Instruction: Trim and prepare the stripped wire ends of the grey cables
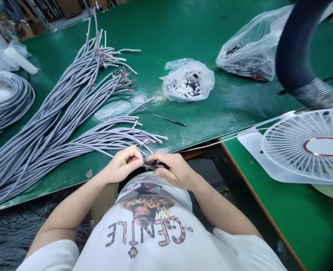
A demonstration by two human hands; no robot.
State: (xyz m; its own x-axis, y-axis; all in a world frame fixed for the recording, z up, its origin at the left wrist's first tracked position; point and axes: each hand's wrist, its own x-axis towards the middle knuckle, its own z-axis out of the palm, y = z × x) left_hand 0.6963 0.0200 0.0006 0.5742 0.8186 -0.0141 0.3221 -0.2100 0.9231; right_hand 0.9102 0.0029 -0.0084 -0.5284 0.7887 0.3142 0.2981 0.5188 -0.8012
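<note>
Just beyond the shirt front, at the table's near edge, my left hand [124, 162] pinches the end of a grey cable with thin wires showing. Close beside it on the right, my right hand [173, 169] is closed around a small dark tool [160, 164], whose tip meets the wires between both hands. Past my hands lie the stripped ends of a bundle of grey cables [98, 138]. More grey cables [61, 88] with red and white wire ends stretch over the green table [166, 34] on the left.
An open plastic bag [208, 81] holds small white and black parts. A thin dark pick [170, 120] lies nearer. A larger bag [251, 56] is behind right, near a dark curved arm [293, 49] and a white fan [301, 146]. Coiled cable [22, 94] sits left.
</note>
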